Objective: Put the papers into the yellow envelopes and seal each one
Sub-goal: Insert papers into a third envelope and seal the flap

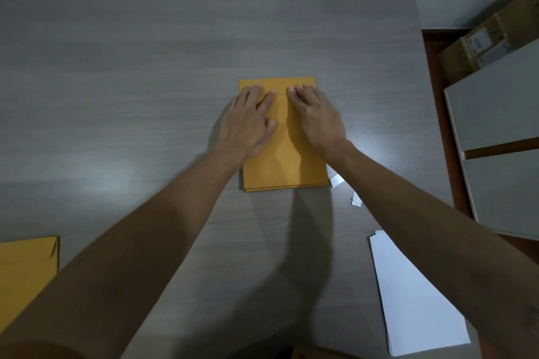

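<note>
Envelopes: one stack is lying under both flat pressing hands, left hand and right hand; another envelope is sitting left, one paper pile right.

Left hand and right hand cover most of the upper half of the yellow envelope, so the flap edge shows only between them. Second envelope cut off by left edge. Paper stack partly under the right forearm. White scraps half hidden by that arm, possibly peel-off strips. Cardboard box label too blurred to read.
</note>
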A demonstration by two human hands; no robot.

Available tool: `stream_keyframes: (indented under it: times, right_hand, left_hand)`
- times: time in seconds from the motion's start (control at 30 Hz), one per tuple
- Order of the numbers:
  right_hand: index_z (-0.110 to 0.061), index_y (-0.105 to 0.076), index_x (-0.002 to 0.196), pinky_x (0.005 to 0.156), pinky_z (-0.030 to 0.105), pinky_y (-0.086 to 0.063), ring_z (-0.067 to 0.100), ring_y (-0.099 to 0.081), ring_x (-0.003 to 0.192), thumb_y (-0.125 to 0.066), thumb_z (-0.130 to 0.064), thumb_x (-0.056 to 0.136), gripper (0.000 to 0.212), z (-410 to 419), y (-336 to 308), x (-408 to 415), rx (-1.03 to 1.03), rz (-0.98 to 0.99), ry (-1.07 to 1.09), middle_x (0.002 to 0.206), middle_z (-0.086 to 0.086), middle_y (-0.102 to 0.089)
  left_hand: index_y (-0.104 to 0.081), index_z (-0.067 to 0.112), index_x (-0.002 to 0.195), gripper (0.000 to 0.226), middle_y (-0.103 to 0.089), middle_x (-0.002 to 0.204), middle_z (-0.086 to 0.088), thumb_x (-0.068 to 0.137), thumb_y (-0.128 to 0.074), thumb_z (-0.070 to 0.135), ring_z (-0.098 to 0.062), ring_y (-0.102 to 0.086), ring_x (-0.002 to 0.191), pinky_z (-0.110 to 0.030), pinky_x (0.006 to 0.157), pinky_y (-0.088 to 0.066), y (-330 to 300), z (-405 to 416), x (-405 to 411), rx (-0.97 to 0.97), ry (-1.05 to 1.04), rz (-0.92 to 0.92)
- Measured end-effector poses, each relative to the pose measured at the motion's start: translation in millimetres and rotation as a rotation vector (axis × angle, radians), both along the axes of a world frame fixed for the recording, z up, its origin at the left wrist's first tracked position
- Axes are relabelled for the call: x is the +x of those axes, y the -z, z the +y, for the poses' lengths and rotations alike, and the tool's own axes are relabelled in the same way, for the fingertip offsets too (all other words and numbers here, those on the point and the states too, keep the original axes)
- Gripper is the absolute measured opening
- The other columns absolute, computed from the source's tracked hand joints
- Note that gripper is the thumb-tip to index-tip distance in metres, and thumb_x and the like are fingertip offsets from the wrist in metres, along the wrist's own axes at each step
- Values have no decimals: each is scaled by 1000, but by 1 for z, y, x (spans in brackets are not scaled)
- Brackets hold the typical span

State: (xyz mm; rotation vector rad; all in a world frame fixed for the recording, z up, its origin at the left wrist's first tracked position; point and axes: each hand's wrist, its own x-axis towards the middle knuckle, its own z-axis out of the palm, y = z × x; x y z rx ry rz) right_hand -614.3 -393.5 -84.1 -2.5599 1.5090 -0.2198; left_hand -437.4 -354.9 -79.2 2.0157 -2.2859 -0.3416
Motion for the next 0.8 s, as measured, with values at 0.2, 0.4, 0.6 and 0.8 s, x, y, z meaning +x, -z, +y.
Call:
stream_keyframes:
  times: [0.2,0.4,0.6,0.8]
  right_hand:
    - [-7,-25,151,120,37,-15,28,-22,147,-33,-9,103,49,2,1,4,79,46,28,155,11,-32]
    - [-5,-23,151,122,37,-11,27,-18,148,-32,-6,102,50,5,1,7,92,34,47,156,13,-29]
    - [-4,-23,151,122,38,-12,28,-19,148,-33,-6,102,50,5,0,10,95,71,58,156,13,-29]
    - [-6,-22,151,122,39,-14,28,-17,148,-42,-9,99,55,7,-5,19,91,152,95,156,13,-28]
  left_hand:
    - [-26,17,153,61,-26,157,-10,96,-39,36,-27,-18,147,-43,119,-22,-1,0,-5,36,-40,31]
    - [-28,14,152,62,-25,159,-11,94,-42,31,-27,-17,148,-42,121,-19,-2,2,-4,47,-79,130]
    - [-26,12,152,62,-23,159,-9,95,-42,31,-26,-14,149,-43,121,-16,-3,3,-4,62,-69,125]
    - [-36,11,144,61,-33,154,-8,88,-51,33,-25,-26,144,-46,119,-21,-13,0,-7,90,-114,146]
